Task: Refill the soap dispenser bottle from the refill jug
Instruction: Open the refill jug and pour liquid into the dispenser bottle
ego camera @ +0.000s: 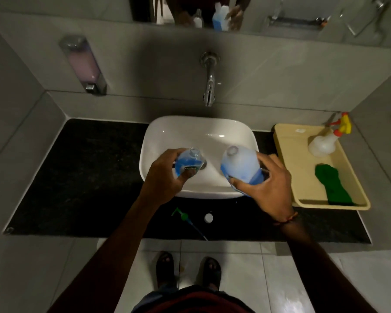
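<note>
Over the white basin (181, 132) my left hand (165, 175) grips a small clear soap dispenser bottle (190, 162) with blue liquid in it and an open neck. My right hand (266, 186) grips the translucent refill jug (240, 164), which holds blue liquid, with its open mouth pointing up and away. The two mouths are apart, and no liquid flows between them. The green pump head (182, 216) with its long tube lies on the black counter in front of the basin. A small white cap (208, 218) lies next to the pump.
A chrome tap (209, 86) juts from the wall above the basin. A beige tray (303, 177) at right holds a spray bottle (325, 141) and a green cloth (332, 186). A wall soap dispenser (84, 64) hangs at left. A mirror (280, 7) runs along the top.
</note>
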Demonstrator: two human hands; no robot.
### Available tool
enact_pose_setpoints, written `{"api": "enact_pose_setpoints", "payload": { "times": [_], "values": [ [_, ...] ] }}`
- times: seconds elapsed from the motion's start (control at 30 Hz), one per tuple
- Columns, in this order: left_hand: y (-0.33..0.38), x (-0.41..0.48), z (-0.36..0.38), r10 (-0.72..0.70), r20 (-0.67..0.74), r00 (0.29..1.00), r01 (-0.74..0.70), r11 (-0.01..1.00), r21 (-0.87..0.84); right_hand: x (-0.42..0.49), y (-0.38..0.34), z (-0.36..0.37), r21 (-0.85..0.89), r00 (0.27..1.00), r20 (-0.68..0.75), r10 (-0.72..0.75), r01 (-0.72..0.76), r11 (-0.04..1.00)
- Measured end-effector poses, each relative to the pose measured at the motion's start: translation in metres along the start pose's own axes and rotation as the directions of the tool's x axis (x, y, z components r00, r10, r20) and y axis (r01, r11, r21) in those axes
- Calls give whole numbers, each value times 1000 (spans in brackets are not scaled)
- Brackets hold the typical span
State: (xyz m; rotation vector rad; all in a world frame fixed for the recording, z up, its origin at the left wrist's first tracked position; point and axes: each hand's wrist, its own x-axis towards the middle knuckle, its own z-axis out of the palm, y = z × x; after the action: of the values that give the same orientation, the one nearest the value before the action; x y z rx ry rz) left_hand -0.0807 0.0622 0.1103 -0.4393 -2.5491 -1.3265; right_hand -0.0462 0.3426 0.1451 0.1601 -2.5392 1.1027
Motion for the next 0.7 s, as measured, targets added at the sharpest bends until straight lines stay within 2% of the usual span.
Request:
{"api": "enact_pose_setpoints", "payload": {
  "times": [0.2, 0.53, 0.7],
  "values": [
    [10, 27, 6, 36, -8, 999, -35, 997, 66, 36, -36, -16, -127, 995, 24, -95, 97, 987],
    [10, 27, 11, 35, -30, 999, -33, 996, 84, 47, -49, -20, -248, 971, 108, -213, 234, 940],
    [10, 23, 14, 21, -38, 999, -18, 997, 72, 49, -57, -27, -279, 978, 151, -146, 184, 943]
  ]
}}
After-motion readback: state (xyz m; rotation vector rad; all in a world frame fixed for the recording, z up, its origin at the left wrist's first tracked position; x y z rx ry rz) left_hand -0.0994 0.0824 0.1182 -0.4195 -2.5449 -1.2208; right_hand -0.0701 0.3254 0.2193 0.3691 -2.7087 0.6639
